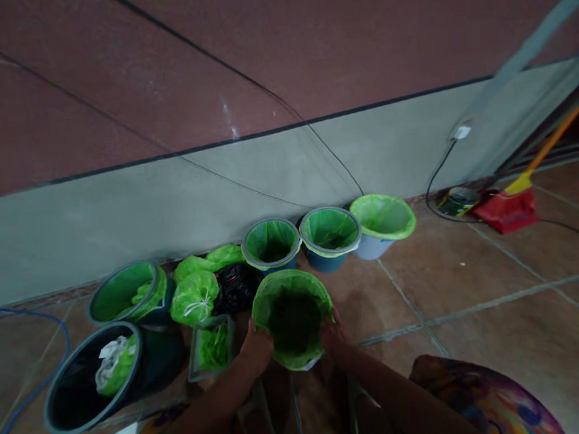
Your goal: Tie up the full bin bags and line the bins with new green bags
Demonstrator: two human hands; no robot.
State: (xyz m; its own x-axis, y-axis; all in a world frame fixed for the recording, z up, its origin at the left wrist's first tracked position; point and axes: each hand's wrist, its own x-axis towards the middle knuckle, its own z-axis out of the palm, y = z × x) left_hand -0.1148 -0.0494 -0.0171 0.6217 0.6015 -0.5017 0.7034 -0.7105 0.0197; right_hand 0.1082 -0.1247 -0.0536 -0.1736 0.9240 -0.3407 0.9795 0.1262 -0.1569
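Between my two hands is a trash bin (290,280) lined with a bright green plastic bag folded over its rim. My left hand (257,343) is closed on the left side of the rim. On the opposite side my right hand (332,330) grips the rim and liner, its fingers partly hidden. The inside of the bin is dark, and its bottom cannot be made out. Just behind it stand two blue bins, one (271,240) at left and one (329,230) at right, both lined in green with grey rims. A pale lined bin (384,216) is beside them.
To the left are a tray of green bags (214,349), a tied green bag (194,298), a black bag (235,288), a lined bin (125,293) and a large dark bin (77,387). A blue hose (64,338) lies farther left. A red dustpan (507,211) rests right, near a cable.
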